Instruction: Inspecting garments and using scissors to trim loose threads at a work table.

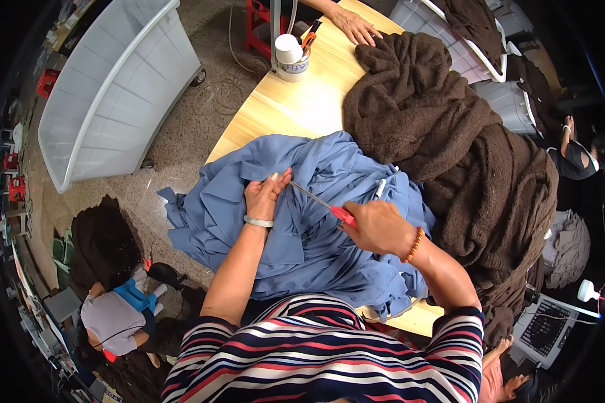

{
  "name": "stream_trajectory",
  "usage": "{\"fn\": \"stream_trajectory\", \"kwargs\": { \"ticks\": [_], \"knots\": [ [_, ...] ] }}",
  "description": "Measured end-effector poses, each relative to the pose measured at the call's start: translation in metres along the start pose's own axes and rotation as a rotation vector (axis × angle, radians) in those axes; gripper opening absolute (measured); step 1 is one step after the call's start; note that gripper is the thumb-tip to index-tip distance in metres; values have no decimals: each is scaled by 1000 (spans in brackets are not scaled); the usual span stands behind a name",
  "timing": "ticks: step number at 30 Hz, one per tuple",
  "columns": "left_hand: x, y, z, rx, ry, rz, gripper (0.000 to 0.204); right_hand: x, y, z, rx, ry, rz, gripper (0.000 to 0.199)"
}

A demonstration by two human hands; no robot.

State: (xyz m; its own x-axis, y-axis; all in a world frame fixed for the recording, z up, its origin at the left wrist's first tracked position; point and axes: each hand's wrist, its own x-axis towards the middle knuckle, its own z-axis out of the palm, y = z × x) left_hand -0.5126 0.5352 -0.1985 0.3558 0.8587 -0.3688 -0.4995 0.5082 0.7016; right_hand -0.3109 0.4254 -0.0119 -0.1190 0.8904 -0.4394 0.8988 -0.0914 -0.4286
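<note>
So the left hand lies flat, fingers released, pressing the crumpled blue cotton garment spread over the near end of the pale wooden table. Right hand has its grip clenched around red-handled scissors, blades pointing at the left fingers. A heaped brown fleecy blanket sits just beside the blue fabric.
</note>
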Motion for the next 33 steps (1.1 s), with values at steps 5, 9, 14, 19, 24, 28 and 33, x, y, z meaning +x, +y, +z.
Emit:
{"fn": "stream_trajectory", "kwargs": {
  "ticks": [5, 9, 14, 19, 24, 28, 33],
  "knots": [
    [4, -13, -10, -51, 29, 14, 11, 55, -27, -13, -7, -108, -44, 28],
    [11, -21, -14, -157, 72, 3, 7, 64, -28, -17, -68, -240, -15, 29],
    [5, -12, -13, -99, 139, -8, 7, 32, -2, -26, -141, -294, 66, 28],
    [-25, 26, 13, 853, -281, 169, 62, 3, 18, -12, 79, -83, 23, 29],
    [-31, 62, 23, 1675, -552, 146, 77, -6, 32, 16, 221, 136, 37, 29],
    [50, 106, 0, 1615, -846, 19, 53, -3, 28, 21, 220, 114, 27, 29],
    [91, 183, 17, 2174, -322, 585, 39, 6, 30, 15, 220, 158, 101, 28]
  ]
}}
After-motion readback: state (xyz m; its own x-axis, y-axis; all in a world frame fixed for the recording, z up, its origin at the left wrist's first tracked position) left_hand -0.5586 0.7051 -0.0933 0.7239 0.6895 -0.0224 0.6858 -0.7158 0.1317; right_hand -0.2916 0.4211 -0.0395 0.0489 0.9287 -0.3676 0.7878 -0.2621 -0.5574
